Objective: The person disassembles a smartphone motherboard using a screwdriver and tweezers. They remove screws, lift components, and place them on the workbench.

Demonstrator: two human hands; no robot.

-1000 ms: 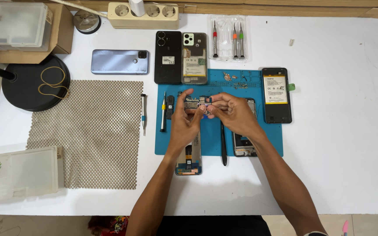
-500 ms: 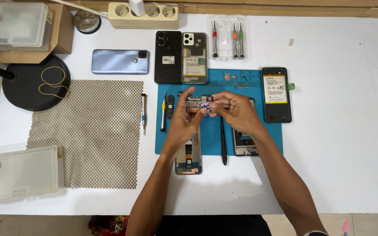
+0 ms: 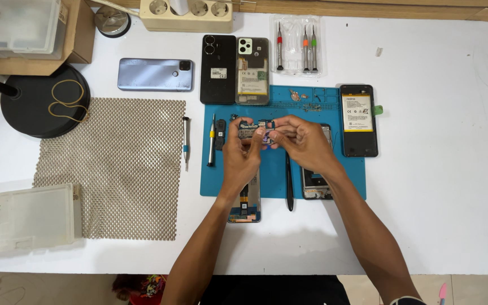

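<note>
Blue silicone, a work mat (image 3: 334,181), lies in the middle of the white tabletop (image 3: 436,214), and both hands meet above its upper half. The left hand (image 3: 243,152) and the right hand (image 3: 303,141) together hold a small phone circuit board (image 3: 251,130), lifted just over the mat. The left grip is pinching the board's left part between thumb and fingertips; the right grip is pressed together on its right end, where a small bluish part shows between the fingertips. What exactly that part is cannot be told.

Under the left wrist lies an opened phone frame (image 3: 245,206), reaching past the mat's lower edge. Under the right wrist lies a second opened phone body (image 3: 315,183). Between them rests a black stylus-like tool (image 3: 289,183). At the mat's left edge lies a slim screwdriver (image 3: 211,141), and just beside it a small black part (image 3: 220,134). Another screwdriver (image 3: 186,141) rests on the mesh mat (image 3: 108,169) to the left.

Above the blue mat sit a black back cover (image 3: 218,69) and an opened phone with its battery showing (image 3: 252,70), side by side. A blue-grey phone (image 3: 155,74) lies further left. A clear pack of screwdrivers (image 3: 296,45) lies above the mat, and a black phone with a yellow label (image 3: 358,120) lies at the mat's right edge.
</note>
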